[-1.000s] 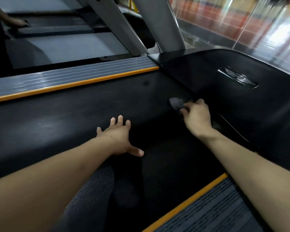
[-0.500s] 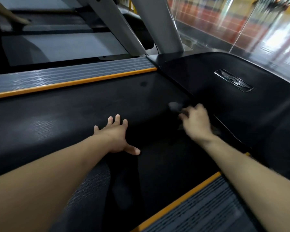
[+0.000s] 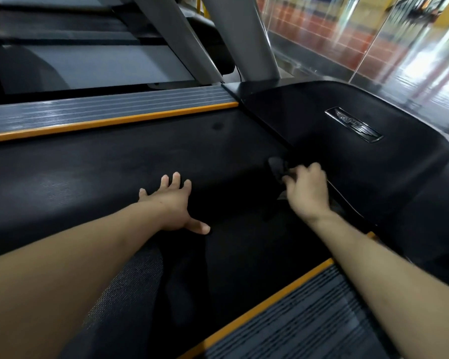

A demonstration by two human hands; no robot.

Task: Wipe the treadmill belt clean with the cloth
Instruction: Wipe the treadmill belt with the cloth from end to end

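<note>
Our right hand [image 3: 307,193], seemingly gripping the dark cloth [image 3: 276,167], has slid it slightly back along the belt [image 3: 114,172] edge while our left hand [image 3: 173,203] stays splayed flat.

We see belt [image 3: 114,172] under both hands | cloth [image 3: 276,168] just beyond our right hand [image 3: 307,193] | left hand [image 3: 173,206] leftward, apart | motor cover [image 3: 360,161] right.

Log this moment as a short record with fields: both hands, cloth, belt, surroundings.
left hand: flat on the belt, fingers spread
right hand: grips the cloth at the belt's front edge
cloth: dark, bunched, on the belt beside the motor cover
belt: black, dull smears in places
side rails: grey ribbed, orange edging
</note>
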